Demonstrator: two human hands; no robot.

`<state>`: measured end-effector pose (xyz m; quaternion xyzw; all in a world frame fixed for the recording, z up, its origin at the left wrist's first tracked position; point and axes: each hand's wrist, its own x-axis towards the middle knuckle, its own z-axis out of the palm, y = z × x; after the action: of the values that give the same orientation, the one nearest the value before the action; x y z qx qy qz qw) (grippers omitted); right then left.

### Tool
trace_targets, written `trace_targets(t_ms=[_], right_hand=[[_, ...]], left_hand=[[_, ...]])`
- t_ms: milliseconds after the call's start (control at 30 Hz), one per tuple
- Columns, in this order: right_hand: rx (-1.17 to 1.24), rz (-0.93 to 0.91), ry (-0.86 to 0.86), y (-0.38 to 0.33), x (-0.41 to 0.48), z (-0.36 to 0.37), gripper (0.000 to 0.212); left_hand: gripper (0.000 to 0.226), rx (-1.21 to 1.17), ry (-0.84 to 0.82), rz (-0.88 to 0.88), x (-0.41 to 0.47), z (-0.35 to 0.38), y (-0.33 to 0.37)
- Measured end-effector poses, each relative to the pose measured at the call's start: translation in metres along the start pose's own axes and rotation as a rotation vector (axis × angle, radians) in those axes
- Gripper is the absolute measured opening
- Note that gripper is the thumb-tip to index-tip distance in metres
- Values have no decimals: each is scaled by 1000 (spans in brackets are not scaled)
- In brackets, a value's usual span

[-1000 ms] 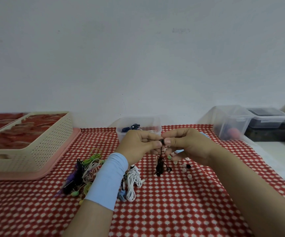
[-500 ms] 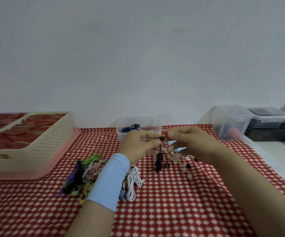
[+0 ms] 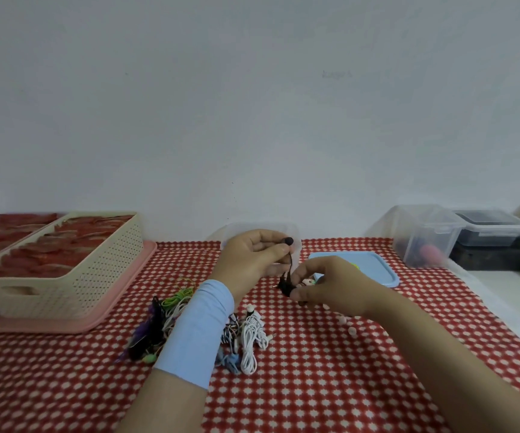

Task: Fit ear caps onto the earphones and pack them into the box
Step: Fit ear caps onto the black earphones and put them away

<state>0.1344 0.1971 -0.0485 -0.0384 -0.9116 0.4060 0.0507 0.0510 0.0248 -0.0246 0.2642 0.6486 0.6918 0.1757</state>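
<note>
My left hand (image 3: 254, 256) pinches a black earphone (image 3: 289, 240) by its bud, held up in front of the clear plastic box (image 3: 296, 235). Its black cable hangs down to a small bundle (image 3: 284, 284) just above the cloth. My right hand (image 3: 330, 284) is lower, with thumb and fingers curled round that bundle, over the loose ear caps (image 3: 347, 326) on the red checked cloth. A pile of coiled earphones (image 3: 171, 320) in white, green, purple and blue lies under my left wrist.
A blue lid (image 3: 368, 267) lies flat behind my right hand. A cream basket (image 3: 74, 276) on a pink tray (image 3: 121, 298) stands at the left. Clear containers (image 3: 424, 235) and a dark-filled one (image 3: 493, 226) stand at the back right, where the table ends.
My right hand has let go near the bud and dropped down to the hanging cable bundle. My left hand has lifted the bud slightly. The blue lid is now uncovered.
</note>
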Motion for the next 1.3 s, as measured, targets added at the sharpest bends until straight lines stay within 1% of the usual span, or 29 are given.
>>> trace_targets(t_ms=[67, 133, 200, 300, 367, 433, 533, 600, 700, 767, 800, 867, 967, 1067, 1167, 1233, 1300], right_hand=[[14, -22, 43, -6, 0, -3, 6], [26, -43, 67, -16, 5, -9, 6], [9, -66, 101, -27, 16, -18, 8], [-137, -108, 244, -41, 43, -35, 9], [-208, -100, 289, -47, 64, -42, 7], [-328, -72, 240, -48, 88, -40, 7], [-583, -24, 146, -39, 118, -28, 10], [-742, -4, 96, -32, 130, -19, 17], [-892, 17, 48, -24, 142, -11, 26], [-920, 18, 38, -20, 147, -9, 28], [-918, 19, 43, -19, 149, -9, 29], [-916, 26, 53, -18, 153, -10, 26], [-960, 45, 18, -17, 153, -8, 23], [-966, 26, 23, -23, 144, -8, 26], [-924, -63, 126, -44, 126, -10, 28], [-822, -114, 151, -61, 110, -8, 26], [-667, -128, 76, -78, 88, 1, 23]], left_hand=[[9, 23, 58, 13, 5, -7, 9], [8, 43, 95, 30, 14, -17, 20], [8, 118, 128, 52, 28, -28, 32], [7, 297, 181, 67, 50, -44, 43], [5, 413, 209, 48, 64, -54, 44], [3, 591, 196, 2, 78, -62, 38], [7, 878, 123, -61, 94, -67, 22], [7, 1050, 86, -89, 104, -69, 10], [16, 1201, 22, -125, 113, -73, -3], [19, 1231, -23, -134, 117, -76, -7], [24, 1242, -33, -125, 117, -76, -8], [33, 1239, -33, -93, 117, -78, -7], [38, 1210, -49, -58, 113, -82, -8], [35, 1190, -41, -14, 100, -84, -4], [28, 1135, -21, 42, 80, -88, 6], [23, 1092, -31, 42, 65, -90, 13], [18, 1045, -53, 21, 44, -93, 20]])
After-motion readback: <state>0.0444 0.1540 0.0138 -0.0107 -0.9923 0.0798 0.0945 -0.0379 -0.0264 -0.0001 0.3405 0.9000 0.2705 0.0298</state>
